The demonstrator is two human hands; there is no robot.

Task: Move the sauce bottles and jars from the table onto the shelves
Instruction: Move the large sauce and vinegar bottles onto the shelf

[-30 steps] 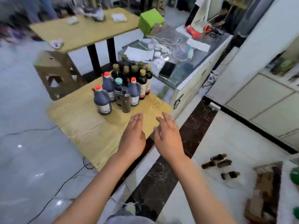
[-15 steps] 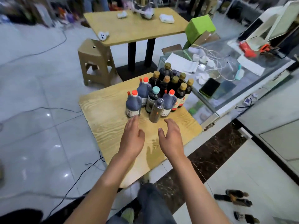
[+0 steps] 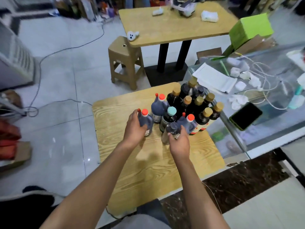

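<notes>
A cluster of several dark sauce bottles stands at the far right of a small wooden table [image 3: 132,171]. My left hand [image 3: 134,129] wraps around the nearest red-capped jug [image 3: 146,120] at the cluster's left edge. My right hand [image 3: 179,141] grips a slim clear bottle with a dark cap [image 3: 171,131] at the front. Behind them stand a teal-capped bottle [image 3: 170,115], two more red-capped jugs [image 3: 159,106] and several gold-capped bottles [image 3: 206,116]. Both grasped bottles still rest upright on the table.
A glass counter [image 3: 272,126] with a black phone [image 3: 245,116], papers and cables adjoins the table on the right. A tan stool [image 3: 125,63] and a larger wooden table [image 3: 173,27] stand beyond. Cables trail over the tiled floor at left.
Both hands moved forward from hovering open over the table and closed, the left on the red-capped jug, the right on the slim bottle. The view swung toward the table.
</notes>
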